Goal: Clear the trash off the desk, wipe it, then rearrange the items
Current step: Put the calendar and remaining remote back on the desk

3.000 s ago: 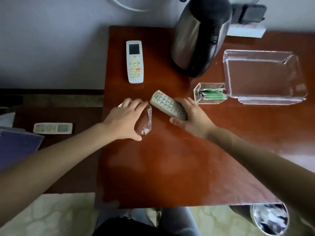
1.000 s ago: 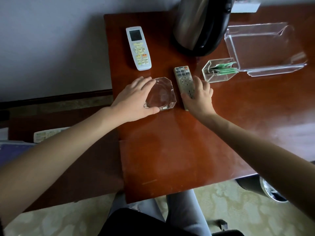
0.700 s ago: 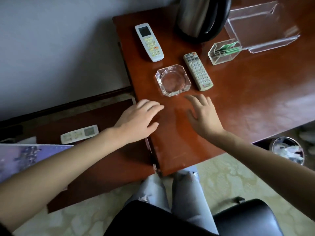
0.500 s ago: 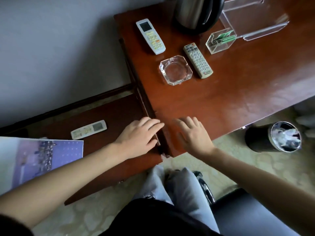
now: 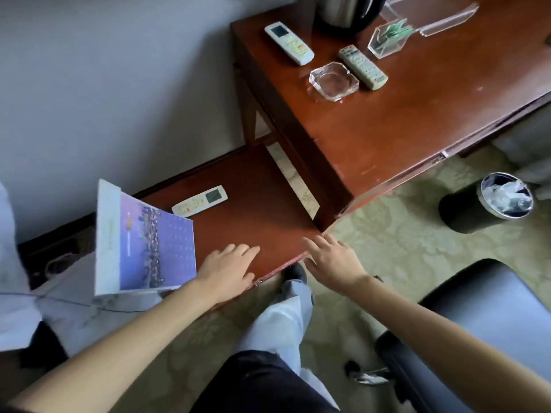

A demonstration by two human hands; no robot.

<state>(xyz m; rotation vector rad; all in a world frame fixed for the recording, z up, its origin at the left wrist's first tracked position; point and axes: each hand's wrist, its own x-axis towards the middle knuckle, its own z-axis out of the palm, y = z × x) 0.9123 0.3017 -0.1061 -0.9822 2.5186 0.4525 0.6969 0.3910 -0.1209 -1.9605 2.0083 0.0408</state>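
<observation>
On the red-brown desk (image 5: pixel 402 120) lie a white remote (image 5: pixel 289 43), a glass ashtray (image 5: pixel 333 81) and a grey remote (image 5: pixel 363 67) side by side, with a clear holder of green packets (image 5: pixel 387 37) behind them. A lower side table (image 5: pixel 253 216) to the left carries another white remote (image 5: pixel 199 201) and a purple-covered booklet (image 5: pixel 146 239). My left hand (image 5: pixel 228 269) hovers flat over the low table's front edge, just right of the booklet. My right hand (image 5: pixel 334 263) is spread open past that table's front right corner. Both hands hold nothing.
A steel kettle (image 5: pixel 346 13) and a clear acrylic tray (image 5: pixel 429 13) stand at the desk's back. A black bin (image 5: pixel 489 204) with crumpled trash stands on the carpet at right. A dark chair seat (image 5: pixel 489 329) is at lower right. White cloth (image 5: pixel 18 287) lies at left.
Both hands let go of the ashtray and grey remote and drew back off the desk, down and left to the low side table. The view swung left with them.
</observation>
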